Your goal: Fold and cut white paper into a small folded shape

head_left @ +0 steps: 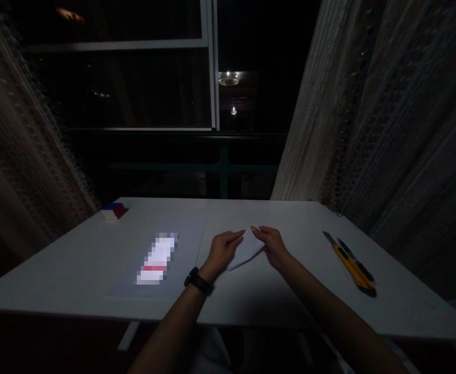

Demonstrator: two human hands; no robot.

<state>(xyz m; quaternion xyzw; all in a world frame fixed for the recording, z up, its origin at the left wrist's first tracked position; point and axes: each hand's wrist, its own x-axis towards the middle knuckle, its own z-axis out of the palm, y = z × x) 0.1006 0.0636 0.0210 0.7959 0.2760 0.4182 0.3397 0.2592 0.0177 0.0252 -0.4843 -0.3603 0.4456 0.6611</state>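
Observation:
A folded piece of white paper (pixel 247 249) is held between my two hands above the white table (pixel 290 218). My left hand (pixel 223 250) grips its left edge, thumb and fingers closed on it. At the upper right edge my right hand (pixel 273 244) pinches the same paper. The folded paper tapers to a point at its lower left. A black watch sits on my left wrist. Parts of the fingers behind the paper are hidden.
Left of my hands, a blurred bright screen (pixel 156 262) lies on a paper sheet (pixel 191 234). A puzzle cube (pixel 113 210) stands at the far left. To the right lie a yellow utility knife (pixel 350 265) with its blade out and a dark pen (pixel 356 259). Curtains flank the table.

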